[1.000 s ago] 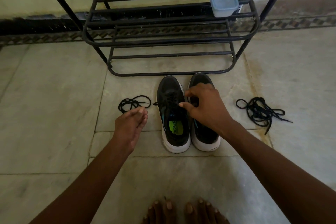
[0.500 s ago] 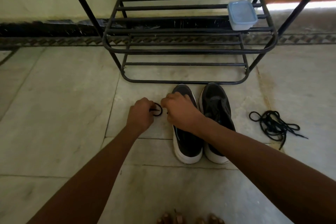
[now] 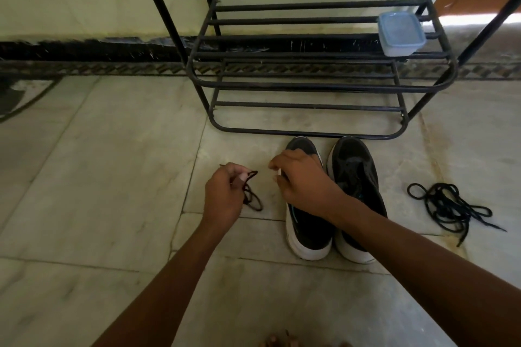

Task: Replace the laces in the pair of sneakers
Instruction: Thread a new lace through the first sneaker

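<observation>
Covering the whole lower view, the marble tile floor (image 3: 98, 177) carries every item. A black metal shoe rack (image 3: 310, 84) stands at the far side against the wall, its lowest rail just beyond the shoe toes. A lidded translucent plastic container (image 3: 401, 33) sits on the right end of a middle shelf of the rack.

The pair of sneakers stands side by side, touching, toes toward the rack, black uppers over white soles. The left sneaker (image 3: 307, 231) is partly covered by the right hand and forearm. The right sneaker (image 3: 356, 175) shows its eyelet area, dark and indistinct.

A tangled black lace (image 3: 448, 208) lies on the floor to the right of the pair, well apart from it.

The right hand (image 3: 303, 182) is over the front of the left sneaker, its fingers (image 3: 275, 164) curled and drawn together toward the thumb; whether they grip anything cannot be determined.

The left hand (image 3: 224, 197) is to the left of the pair, near the right hand but not touching it. Its fingers (image 3: 239, 170) pinch a dark lace (image 3: 252, 196), which loops down from the fingertips to the floor beside the left sneaker.
</observation>
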`<action>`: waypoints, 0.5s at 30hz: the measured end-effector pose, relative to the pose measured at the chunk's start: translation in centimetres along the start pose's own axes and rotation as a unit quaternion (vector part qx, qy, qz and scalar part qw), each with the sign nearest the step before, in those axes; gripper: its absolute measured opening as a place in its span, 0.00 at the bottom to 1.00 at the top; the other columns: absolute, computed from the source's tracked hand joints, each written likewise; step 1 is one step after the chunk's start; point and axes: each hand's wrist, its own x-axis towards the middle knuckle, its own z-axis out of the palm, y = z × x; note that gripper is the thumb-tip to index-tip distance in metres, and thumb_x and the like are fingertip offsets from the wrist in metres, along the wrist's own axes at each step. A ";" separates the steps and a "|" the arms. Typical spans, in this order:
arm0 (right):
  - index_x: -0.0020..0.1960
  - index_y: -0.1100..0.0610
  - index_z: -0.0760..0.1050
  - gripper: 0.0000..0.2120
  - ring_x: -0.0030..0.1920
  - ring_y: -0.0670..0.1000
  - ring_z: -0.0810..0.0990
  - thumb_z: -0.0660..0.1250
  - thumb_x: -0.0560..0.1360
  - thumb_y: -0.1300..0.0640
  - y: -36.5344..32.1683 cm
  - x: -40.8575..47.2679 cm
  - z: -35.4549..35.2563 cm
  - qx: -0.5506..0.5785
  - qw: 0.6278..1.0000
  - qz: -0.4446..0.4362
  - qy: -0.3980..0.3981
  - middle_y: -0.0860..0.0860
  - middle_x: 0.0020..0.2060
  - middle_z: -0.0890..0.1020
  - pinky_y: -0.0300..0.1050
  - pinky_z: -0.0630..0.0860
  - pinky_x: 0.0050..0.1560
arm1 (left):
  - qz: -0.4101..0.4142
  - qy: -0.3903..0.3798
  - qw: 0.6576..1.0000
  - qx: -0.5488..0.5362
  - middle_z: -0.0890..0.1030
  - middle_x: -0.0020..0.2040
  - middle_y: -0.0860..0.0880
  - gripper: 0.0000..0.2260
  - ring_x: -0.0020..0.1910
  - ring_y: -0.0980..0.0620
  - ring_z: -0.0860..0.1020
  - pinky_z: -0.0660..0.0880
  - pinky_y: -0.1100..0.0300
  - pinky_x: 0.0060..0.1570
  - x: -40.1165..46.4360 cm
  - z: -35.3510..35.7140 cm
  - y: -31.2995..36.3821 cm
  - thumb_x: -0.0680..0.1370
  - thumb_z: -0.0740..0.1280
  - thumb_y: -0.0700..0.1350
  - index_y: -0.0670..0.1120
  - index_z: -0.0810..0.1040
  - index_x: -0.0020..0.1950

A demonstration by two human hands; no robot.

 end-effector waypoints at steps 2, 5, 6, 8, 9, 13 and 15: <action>0.66 0.55 0.76 0.18 0.64 0.57 0.74 0.68 0.76 0.55 -0.3 0.1 0.0 0.028 0.999 -0.020 0.032 0.53 0.61 0.79 0.61 0.71 0.64 | 0.010 -0.004 0.998 -0.061 0.83 0.45 0.52 0.06 0.45 0.59 0.81 0.73 0.69 0.46 -0.8 -0.7 0.9 0.82 0.66 0.38 0.46 0.81 0.49; 0.68 0.53 0.75 0.25 0.67 0.53 0.72 0.71 0.73 0.46 -0.8 0.5 -0.1 0.077 0.996 -0.030 0.036 0.49 0.64 0.77 0.62 0.70 0.66 | 0.021 0.012 0.995 -0.098 0.83 0.47 0.52 0.04 0.48 0.61 0.80 0.72 0.72 0.48 -2.0 -1.7 2.7 0.82 0.66 0.39 0.45 0.80 0.51; 0.68 0.52 0.76 0.27 0.67 0.51 0.73 0.72 0.72 0.44 -1.0 0.7 -0.2 0.099 0.994 -0.034 0.031 0.48 0.64 0.77 0.60 0.70 0.67 | 0.020 0.021 0.994 -0.103 0.82 0.48 0.52 0.04 0.49 0.61 0.79 0.72 0.72 0.48 -2.3 -1.9 3.3 0.82 0.67 0.40 0.47 0.80 0.51; 0.66 0.52 0.78 0.26 0.65 0.48 0.75 0.75 0.71 0.45 -1.4 0.8 -0.2 0.174 0.984 -0.047 0.015 0.47 0.62 0.79 0.54 0.72 0.67 | 0.005 0.032 0.993 -0.112 0.81 0.52 0.53 0.06 0.50 0.63 0.78 0.73 0.70 0.48 -2.9 -2.4 4.5 0.81 0.68 0.42 0.53 0.80 0.49; 0.64 0.53 0.79 0.24 0.63 0.46 0.77 0.77 0.71 0.47 -1.6 0.8 -0.3 0.218 0.974 -0.055 0.007 0.47 0.60 0.80 0.49 0.74 0.66 | -0.002 0.037 0.992 -0.117 0.80 0.53 0.53 0.07 0.51 0.62 0.77 0.73 0.66 0.48 -3.1 -2.7 5.0 0.80 0.69 0.42 0.55 0.80 0.48; 0.51 0.59 0.85 0.07 0.50 0.44 0.82 0.72 0.78 0.55 -2.6 0.3 0.2 0.216 0.971 -0.098 0.007 0.47 0.50 0.85 0.43 0.78 0.53 | 0.002 0.073 0.990 -0.119 0.79 0.55 0.53 0.09 0.53 0.53 0.77 0.74 0.59 0.49 -3.3 -4.3 6.5 0.79 0.71 0.42 0.58 0.80 0.47; 0.48 0.59 0.85 0.08 0.50 0.48 0.83 0.69 0.79 0.56 -2.5 -0.1 0.6 0.139 0.984 -0.114 0.011 0.50 0.50 0.86 0.50 0.80 0.52 | -0.017 0.093 0.982 -0.165 0.82 0.53 0.53 0.10 0.51 0.55 0.79 0.72 0.60 0.48 -3.0 -5.4 6.8 0.81 0.68 0.39 0.54 0.80 0.48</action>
